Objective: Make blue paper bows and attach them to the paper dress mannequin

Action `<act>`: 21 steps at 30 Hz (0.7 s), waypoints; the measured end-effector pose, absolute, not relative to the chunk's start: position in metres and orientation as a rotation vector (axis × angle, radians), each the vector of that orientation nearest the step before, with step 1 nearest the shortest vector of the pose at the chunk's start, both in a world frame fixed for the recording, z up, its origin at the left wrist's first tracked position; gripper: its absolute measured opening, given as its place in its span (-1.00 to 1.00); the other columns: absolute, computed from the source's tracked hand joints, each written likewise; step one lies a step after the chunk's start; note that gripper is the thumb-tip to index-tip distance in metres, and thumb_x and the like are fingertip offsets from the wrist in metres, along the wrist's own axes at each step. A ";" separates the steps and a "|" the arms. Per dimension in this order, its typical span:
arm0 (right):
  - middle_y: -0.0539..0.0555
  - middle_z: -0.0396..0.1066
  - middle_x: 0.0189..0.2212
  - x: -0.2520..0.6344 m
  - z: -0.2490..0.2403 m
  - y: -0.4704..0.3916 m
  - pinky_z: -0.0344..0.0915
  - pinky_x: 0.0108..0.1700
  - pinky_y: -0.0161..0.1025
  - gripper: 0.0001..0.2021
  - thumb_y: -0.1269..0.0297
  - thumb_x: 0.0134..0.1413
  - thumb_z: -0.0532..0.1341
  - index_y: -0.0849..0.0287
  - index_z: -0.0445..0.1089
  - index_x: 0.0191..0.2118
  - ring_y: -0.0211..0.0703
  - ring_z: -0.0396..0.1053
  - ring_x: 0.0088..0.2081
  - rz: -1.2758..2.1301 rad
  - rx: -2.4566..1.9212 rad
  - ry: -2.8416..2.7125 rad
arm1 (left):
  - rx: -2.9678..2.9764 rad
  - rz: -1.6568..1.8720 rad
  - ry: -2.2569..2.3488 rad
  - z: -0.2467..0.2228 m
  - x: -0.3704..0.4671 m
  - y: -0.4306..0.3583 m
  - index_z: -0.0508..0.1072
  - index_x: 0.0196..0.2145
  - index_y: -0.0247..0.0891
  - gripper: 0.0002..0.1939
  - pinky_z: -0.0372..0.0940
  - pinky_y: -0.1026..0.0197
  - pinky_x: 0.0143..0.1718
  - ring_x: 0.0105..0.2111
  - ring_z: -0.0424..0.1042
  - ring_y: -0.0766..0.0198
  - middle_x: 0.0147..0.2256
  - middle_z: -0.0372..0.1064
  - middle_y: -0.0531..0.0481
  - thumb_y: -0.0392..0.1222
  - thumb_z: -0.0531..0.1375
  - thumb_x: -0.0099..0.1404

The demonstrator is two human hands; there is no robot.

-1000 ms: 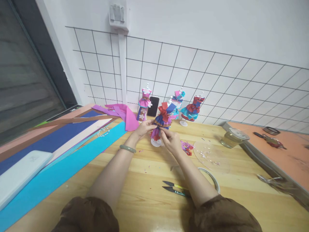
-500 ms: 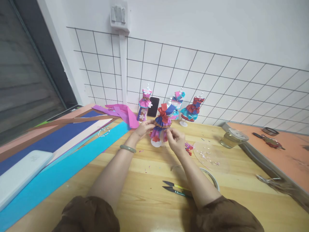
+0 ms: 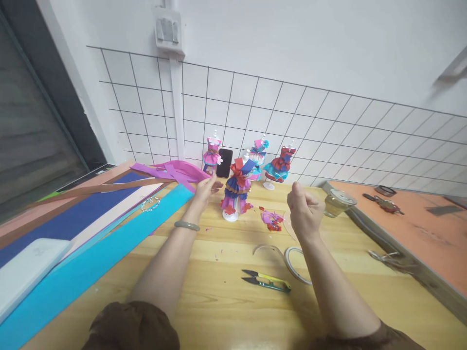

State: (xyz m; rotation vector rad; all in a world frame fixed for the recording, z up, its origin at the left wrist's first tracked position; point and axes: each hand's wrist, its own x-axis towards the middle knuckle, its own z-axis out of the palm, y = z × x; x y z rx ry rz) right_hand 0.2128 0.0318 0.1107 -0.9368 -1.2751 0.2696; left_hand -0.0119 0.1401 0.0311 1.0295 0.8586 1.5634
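The front form [image 3: 239,183] lies at 3 o'clock from our left hand [image 3: 205,193] and at 9 o'clock from our right hand [image 3: 306,214]. The left is nearer, just beside the skirt; the right is well apart. The form stands upright on its white base, and its long axis runs from 7 o'clock at the foot to 1 o'clock at the neck. Our left hand is partly open, fingers loosely curled; our right is closed in a fist, and we cannot tell whether it hides anything small.

We count four forms: this one in front and three behind, the pink form [image 3: 211,158] at 10 o'clock from it, the pale form [image 3: 258,154] at 1 and the red form [image 3: 280,167] at 2. There is one phone [image 3: 224,164] at 11, one pile of scraps [image 3: 272,221] at 4, one pair of snips [image 3: 277,287] at 5, one tape roll [image 3: 289,263] between 4 and 5, one cup [image 3: 339,203] at 3 and one bead loop [image 3: 150,210] at 9
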 end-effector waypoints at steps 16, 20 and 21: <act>-0.03 0.20 -0.73 0.360 0.032 0.052 0.07 -0.59 -0.34 -0.59 -0.04 -0.08 0.06 0.25 0.34 -0.54 -0.29 0.16 -0.64 0.271 -1.563 -1.355 | 0.929 1.988 0.764 0.086 -0.013 0.122 0.03 -0.74 -0.24 -0.50 -0.14 0.36 -0.78 -0.85 -0.08 0.50 -0.86 -0.13 0.19 0.19 0.02 0.10; 0.11 0.41 -0.55 0.372 0.008 0.055 0.18 -0.47 -0.29 -0.58 -0.03 -0.17 0.11 0.28 0.42 -0.38 -0.16 0.32 -0.50 0.261 -1.680 -1.361 | 0.937 2.001 0.654 0.098 -0.011 0.113 0.07 -0.73 -0.25 -0.52 -0.16 0.36 -0.79 -0.86 -0.09 0.51 -0.86 -0.15 0.20 0.15 0.03 0.11; 0.12 0.43 -0.52 0.374 0.005 0.055 0.18 -0.47 -0.28 -0.58 -0.03 -0.18 0.12 0.27 0.42 -0.38 -0.14 0.33 -0.49 0.257 -1.691 -1.350 | 0.942 2.001 0.635 0.099 -0.011 0.111 0.08 -0.73 -0.25 -0.52 -0.16 0.36 -0.79 -0.86 -0.09 0.51 -0.86 -0.15 0.20 0.14 0.03 0.12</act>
